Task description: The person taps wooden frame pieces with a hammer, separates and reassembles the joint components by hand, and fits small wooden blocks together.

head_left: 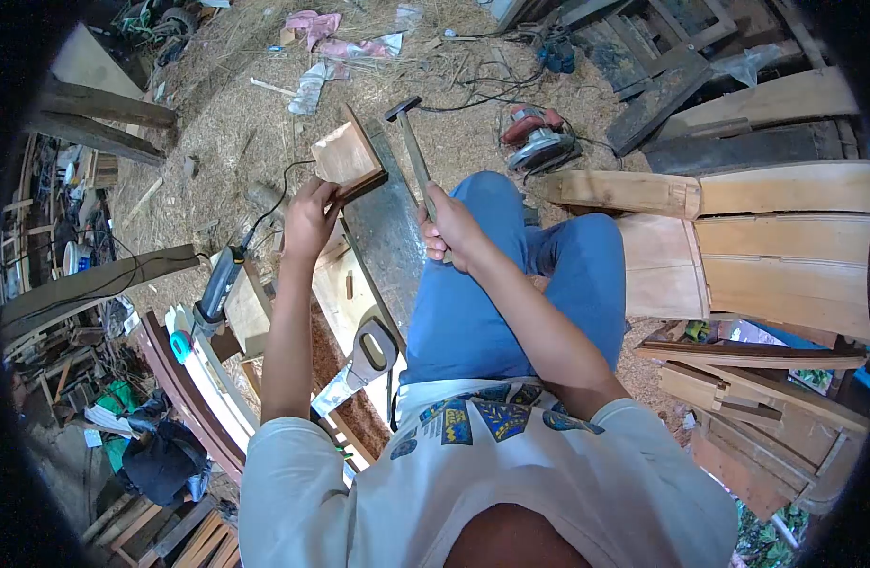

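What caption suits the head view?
Right hand gripping a hammer, left hand holding a wooden piece, with a handsaw lying nearby.

Left hand [308,218]: at 10 o'clock, fingers bent, pinched closed
Left forearm [289,331]: pointing toward 12
Right hand [451,230]: near 12, fingers curled closed
Right forearm [541,308]: slanting toward 10

Out on the wood shavings [236,114] we have a red power saw [537,140], well apart from some pink rags [313,28]. On our left we see a corded power tool [223,284] and a handsaw [367,358]; on our right, pale boards [785,270] lie near dark wooden frames [643,47].
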Available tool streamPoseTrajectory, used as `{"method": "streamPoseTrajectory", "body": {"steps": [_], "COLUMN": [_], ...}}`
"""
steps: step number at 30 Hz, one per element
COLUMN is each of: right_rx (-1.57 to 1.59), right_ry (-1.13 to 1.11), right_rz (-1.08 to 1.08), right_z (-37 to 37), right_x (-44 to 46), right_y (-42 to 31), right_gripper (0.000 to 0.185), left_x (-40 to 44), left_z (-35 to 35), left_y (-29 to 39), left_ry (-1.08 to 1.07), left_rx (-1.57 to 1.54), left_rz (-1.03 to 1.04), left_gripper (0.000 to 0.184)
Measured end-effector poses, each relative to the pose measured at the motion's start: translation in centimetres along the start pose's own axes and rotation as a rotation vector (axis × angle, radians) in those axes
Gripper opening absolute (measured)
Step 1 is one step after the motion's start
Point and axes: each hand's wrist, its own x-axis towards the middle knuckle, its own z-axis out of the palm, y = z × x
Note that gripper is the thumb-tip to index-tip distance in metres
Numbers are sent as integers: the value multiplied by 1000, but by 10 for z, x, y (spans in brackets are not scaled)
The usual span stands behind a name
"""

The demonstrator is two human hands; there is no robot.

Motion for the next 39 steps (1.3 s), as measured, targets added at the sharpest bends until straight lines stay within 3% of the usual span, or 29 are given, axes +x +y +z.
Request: {"method": "streamPoseTrajectory", "body": {"steps": [3,7,10,12,15,16,18,24,27,33,36,37,39], "right_rx": [-13,-10,-89,-190,-685,-815,-1074,-1485,-1547,-1705,-1866,-1886,-1922], "right_ry": [1,13,-9,-23,110,122,147,91,104,22,-55,-81,-126], "right_rz": [-9,-62,-153,-187,-527,-556,-621,-545,-508,-604,-653,-707,-812], "right_z": [2,5,11,15,20,22,29,43,44,38,43,40,35], "right_x": [-1,-2,-8,-12,0,-1,-9,-19,-20,2,13,18,26], "right_y": [1,5,5,5,13,12,4,-11,-10,-3,-2,1,4], "right_gripper": [51,50,49,49,54,53,50,48,50,46,41,40,39], "left_x": [-2,-23,-61,-92,-132,-140,-146,-157,-184,-217,-194,-190,-172], "left_z": [-15,-28,-29,-28,-9,-7,0,-8,-18,-55,-68,-60,-59], "left_y": [10,3,-2,5,6,9,8,-1,-3,12,26,15,16], "left_ry": [21,204,422,447,343,222,234,135,364,605,683,697,663], "left_rx": [-96,-155,-175,-103,6,-42,35,17,8,-255,-740,-692,-843], "left_rz": [25,-67,-281,-346,-322,-349,-294,-430,-464,-779,-944,-856,-875], "left_gripper": [28,30,27,25,30,34,36,31,27,32,37,36,36]}}
